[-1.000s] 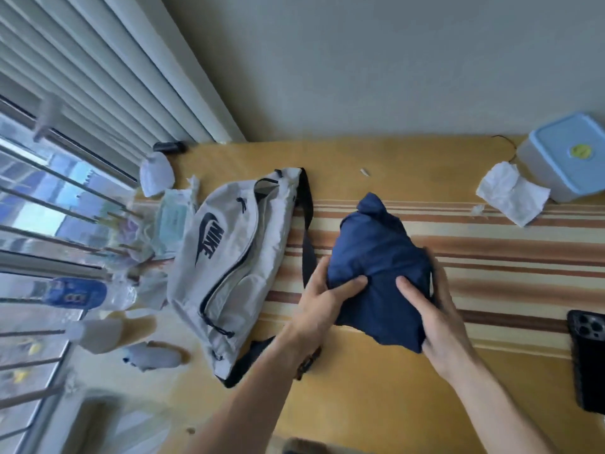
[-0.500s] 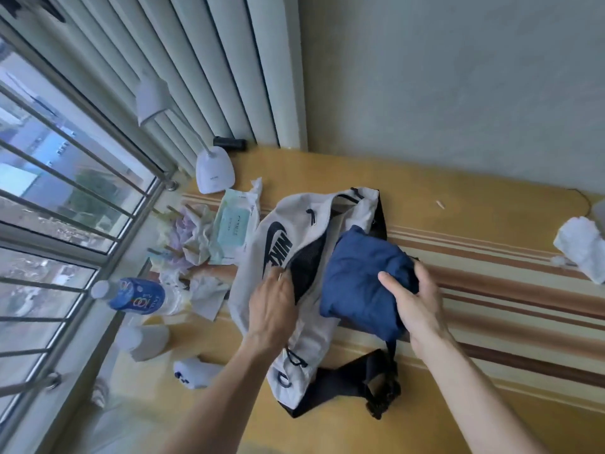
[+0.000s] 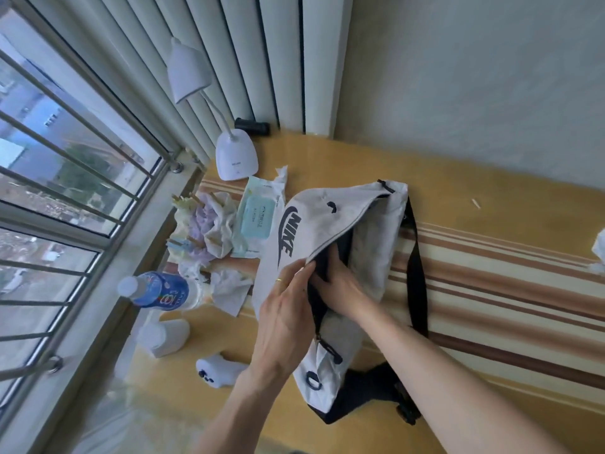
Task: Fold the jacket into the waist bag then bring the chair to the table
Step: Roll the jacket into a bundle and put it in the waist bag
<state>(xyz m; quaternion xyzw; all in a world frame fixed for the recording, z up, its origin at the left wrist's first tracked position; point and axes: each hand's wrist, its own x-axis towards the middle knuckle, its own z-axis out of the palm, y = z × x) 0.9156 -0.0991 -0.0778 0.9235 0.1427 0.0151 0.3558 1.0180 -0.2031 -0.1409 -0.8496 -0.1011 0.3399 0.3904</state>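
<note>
A white Nike waist bag [image 3: 330, 231] lies on the yellow table [image 3: 458, 178], its long main zip undone and its mouth gaping toward the right. The left hand [image 3: 284, 326] pinches the near-left edge of the opening between thumb and fingers, clamped on the fabric and lifting that flap up; a thin ring shows on one finger. The right hand [image 3: 340, 283] is pushed into the opening, fingers buried in the dark inside, so whether they are closed on anything cannot be told. The jacket itself is hidden from view; only a dark interior shows at the mouth, and it is unclear whether that is lining or cloth. The bag's black strap [image 3: 417, 273] runs down its right side over a brown-striped cloth [image 3: 507, 283] and ends in a dark bunch with a buckle at the near end of the bag.

Left of the bag, touching its edge, lies a pack of wet wipes [image 3: 258, 221] with a pale blue lid. Beyond that, at the far left of the table, stands a white desk lamp [image 3: 235, 155] with its head bent up toward the vertical blinds [image 3: 229, 60]. A heap of crumpled tissues and pastel cloth [image 3: 209, 224] sits by the window sill, and a plastic bottle [image 3: 160, 291] with a blue label lies on its side near it. A small white controller-like device [image 3: 217, 371] rests on the table just left of the left wrist. No chair is in sight.
</note>
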